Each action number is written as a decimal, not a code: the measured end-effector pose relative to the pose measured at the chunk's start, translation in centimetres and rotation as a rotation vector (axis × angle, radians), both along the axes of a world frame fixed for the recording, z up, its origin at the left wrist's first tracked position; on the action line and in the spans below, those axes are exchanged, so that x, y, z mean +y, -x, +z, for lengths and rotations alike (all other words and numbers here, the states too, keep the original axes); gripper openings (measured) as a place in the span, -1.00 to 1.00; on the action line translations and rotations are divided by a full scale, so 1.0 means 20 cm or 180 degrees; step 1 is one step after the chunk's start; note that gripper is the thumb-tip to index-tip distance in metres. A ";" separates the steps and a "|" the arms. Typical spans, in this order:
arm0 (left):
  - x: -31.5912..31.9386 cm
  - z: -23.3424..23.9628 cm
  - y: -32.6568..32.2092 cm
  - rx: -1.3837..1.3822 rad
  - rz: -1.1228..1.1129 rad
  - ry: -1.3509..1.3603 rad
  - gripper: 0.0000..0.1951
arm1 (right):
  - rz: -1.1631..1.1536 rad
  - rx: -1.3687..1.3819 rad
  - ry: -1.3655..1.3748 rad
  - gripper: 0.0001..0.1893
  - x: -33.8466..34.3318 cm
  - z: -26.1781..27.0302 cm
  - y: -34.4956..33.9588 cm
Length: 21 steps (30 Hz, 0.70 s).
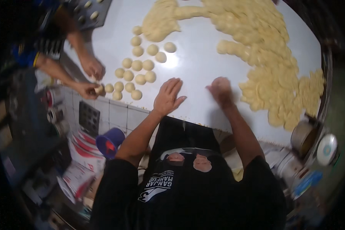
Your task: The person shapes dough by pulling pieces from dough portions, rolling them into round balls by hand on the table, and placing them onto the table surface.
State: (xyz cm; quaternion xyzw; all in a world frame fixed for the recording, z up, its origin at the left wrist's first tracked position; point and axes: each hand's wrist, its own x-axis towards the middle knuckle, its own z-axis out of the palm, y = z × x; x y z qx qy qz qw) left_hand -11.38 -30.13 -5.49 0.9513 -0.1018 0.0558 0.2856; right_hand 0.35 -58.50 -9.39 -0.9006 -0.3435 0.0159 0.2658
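My left hand [168,96] rests palm down on the white tabletop [194,57], its fingers stretched forward and the thumb apart. What lies under its palm, if anything, is hidden. To its right, my right hand [220,89] is curled and blurred by motion; whether it holds dough cannot be made out. Several round dough balls [137,65] stand left of my left hand, the closest being a ball near the front edge [136,95]. A large spread of lumpy, pale yellow dough pieces [270,83] covers the table's right side, beyond my right hand.
At the left, a co-worker's hands [92,69] handle a small dough piece [99,89]. Behind them is a dark tray [96,14] with dough pieces. A dough slab [161,21] lies at the back. Below stand a purple bucket [110,142] and a metal pot [303,136].
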 end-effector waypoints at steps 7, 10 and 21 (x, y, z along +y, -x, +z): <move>0.05 -0.01 0.01 0.0012 0.0006 0.0077 -0.30 | -0.0180 -0.0303 -0.0168 -0.76 0.06 -0.05 0.14; 0.07 0.01 -0.04 -0.0065 0.0064 0.0052 -0.29 | -0.0399 -0.0213 0.0156 -0.76 -0.02 0.09 -0.04; 0.15 -0.07 0.02 0.0149 -0.0066 0.0857 -0.42 | -0.1151 0.1198 0.0699 -0.41 0.34 0.49 -0.13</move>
